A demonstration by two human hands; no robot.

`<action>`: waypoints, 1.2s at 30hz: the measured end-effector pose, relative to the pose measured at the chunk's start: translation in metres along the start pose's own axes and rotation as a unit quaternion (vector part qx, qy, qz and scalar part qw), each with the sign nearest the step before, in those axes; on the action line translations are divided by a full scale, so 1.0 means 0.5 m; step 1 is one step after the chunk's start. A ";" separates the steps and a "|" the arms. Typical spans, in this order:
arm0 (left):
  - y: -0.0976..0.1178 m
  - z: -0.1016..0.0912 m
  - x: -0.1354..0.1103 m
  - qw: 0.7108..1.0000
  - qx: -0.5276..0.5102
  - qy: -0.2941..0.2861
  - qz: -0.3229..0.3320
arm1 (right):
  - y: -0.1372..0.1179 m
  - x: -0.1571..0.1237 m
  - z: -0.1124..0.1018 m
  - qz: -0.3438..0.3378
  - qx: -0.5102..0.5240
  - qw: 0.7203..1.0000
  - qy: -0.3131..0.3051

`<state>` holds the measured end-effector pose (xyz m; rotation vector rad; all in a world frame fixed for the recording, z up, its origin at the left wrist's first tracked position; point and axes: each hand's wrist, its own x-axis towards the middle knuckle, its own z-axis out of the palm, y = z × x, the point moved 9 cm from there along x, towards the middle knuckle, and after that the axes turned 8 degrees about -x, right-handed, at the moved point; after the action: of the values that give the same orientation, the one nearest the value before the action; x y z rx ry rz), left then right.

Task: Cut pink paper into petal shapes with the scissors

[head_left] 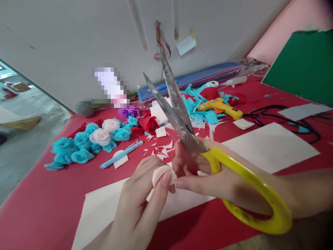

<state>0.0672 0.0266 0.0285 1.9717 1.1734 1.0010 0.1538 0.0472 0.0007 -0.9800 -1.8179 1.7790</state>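
My left hand (145, 194) is closed, its thumb pressing a small curled piece of white paper (159, 174) against the fingers. Facing it, my right hand (208, 173) has its thumb and fingertips at the paper's right edge. Scissors (186, 137) with yellow handles hang on this same hand, a thumb through a handle loop. Their metal blades point up and away, slightly apart, with nothing between them. Beneath both hands lies a large white paper sheet (101, 208). Small white scraps (163, 151) are scattered just beyond my fingers.
Blue and white paper roses (100, 136) cluster at left beside a light-blue pen (121, 155). Behind are blue paper scraps (191, 100) and a yellow glue gun (221, 106). Another white sheet (275, 147) and a black cable (265, 110) lie right on the red tabletop (41, 205).
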 end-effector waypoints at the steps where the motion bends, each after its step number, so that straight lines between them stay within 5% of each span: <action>1: 0.004 0.001 0.001 1.000 0.004 0.001 0.007 | 0.001 0.000 0.000 -0.015 -0.002 1.000 0.006; 7: 0.008 0.006 0.005 1.000 -0.018 -0.007 -0.013 | 0.017 0.000 0.001 -0.031 0.017 0.999 0.024; 14: -0.026 0.029 -0.009 0.987 -0.123 -0.075 -0.074 | 0.021 -0.009 0.020 0.052 0.064 0.994 -0.068; 16: -0.035 0.035 -0.012 0.982 -0.144 -0.087 -0.086 | 0.011 -0.009 0.017 0.031 0.084 0.993 -0.070; 21: -0.028 0.030 -0.005 0.989 -0.108 -0.080 -0.053 | 0.015 -0.005 0.018 0.062 -0.002 0.994 -0.089; 27: -0.039 -0.013 -0.010 0.981 -0.180 0.013 -0.065 | 0.008 -0.002 0.000 0.027 -0.039 0.999 -0.025; 36: -0.047 -0.096 -0.009 0.959 -0.193 0.200 -0.051 | 0.061 -0.020 0.038 -0.025 -0.126 0.991 0.033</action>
<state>0.0147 0.0384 0.0329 1.4290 1.1639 1.4919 0.1529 0.0252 -0.0293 -1.0611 -2.0411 1.4938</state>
